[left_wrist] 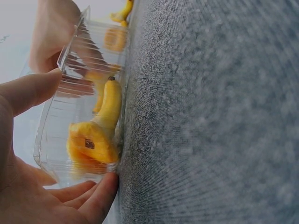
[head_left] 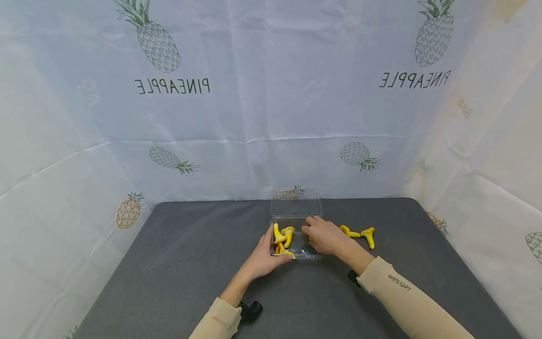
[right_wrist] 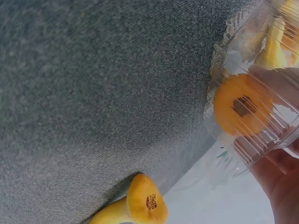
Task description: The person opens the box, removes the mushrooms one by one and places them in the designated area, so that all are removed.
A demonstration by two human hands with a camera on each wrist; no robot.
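A clear plastic box [head_left: 302,256] stands near the back of the table with its hinged lid [head_left: 297,215] raised behind it. At its left end my left hand [head_left: 259,260] grips it, thumb along the front rim and fingers against the end wall. Several yellow, trumpet-shaped mushrooms [head_left: 289,237] lie in the left half. My right hand [head_left: 326,235] reaches over the right end into the box, where its fingers hold another mushroom [right_wrist: 229,121], its orange cap showing through the ribbed wall. The hand hides most of that mushroom in the head view.
Two more mushrooms lie on the table right of the box: one [head_left: 345,230] just beyond my right hand, another [head_left: 370,238] farther right. Dark grey cloth [head_left: 182,268] covers the table. A white pineapple-print curtain [head_left: 254,94] hangs behind the table and along its sides.
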